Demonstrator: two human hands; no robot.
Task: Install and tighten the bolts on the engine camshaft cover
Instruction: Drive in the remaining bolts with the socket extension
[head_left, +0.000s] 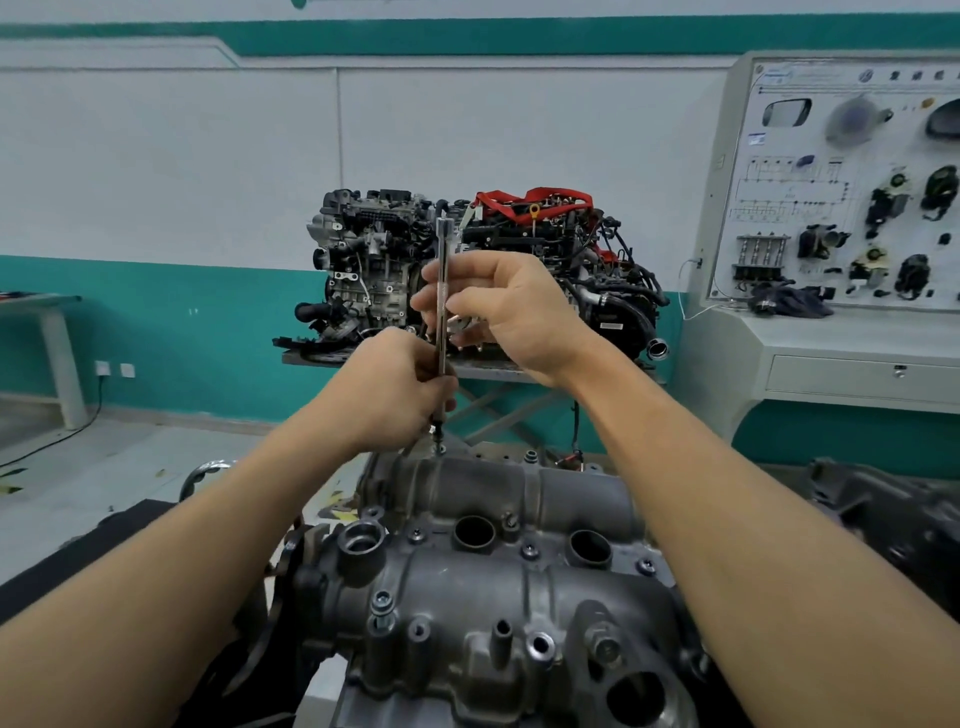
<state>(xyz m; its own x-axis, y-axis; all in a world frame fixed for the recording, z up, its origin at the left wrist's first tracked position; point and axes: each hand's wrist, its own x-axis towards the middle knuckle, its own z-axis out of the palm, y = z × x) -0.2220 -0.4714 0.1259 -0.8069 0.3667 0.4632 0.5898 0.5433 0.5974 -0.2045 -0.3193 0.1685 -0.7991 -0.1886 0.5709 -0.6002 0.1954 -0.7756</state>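
Observation:
The grey cast camshaft cover (483, 587) fills the lower middle of the head view, with several bolts seated along it, one of them (382, 605) standing high at the near left. A long slim extension bar (442, 296) stands upright over a bolt (439, 450) at the cover's far edge. My left hand (395, 389) grips the bar's lower end just above that bolt. My right hand (498, 312) pinches the bar's upper half between thumb and fingertips. The bar's tip touches or sits just above the bolt head.
Behind the cover, two complete engines (467, 275) sit on a metal stand. A grey training panel (852, 182) with car parts is at the right. A dark part (893, 514) lies at the right edge, a table (47, 312) at the far left.

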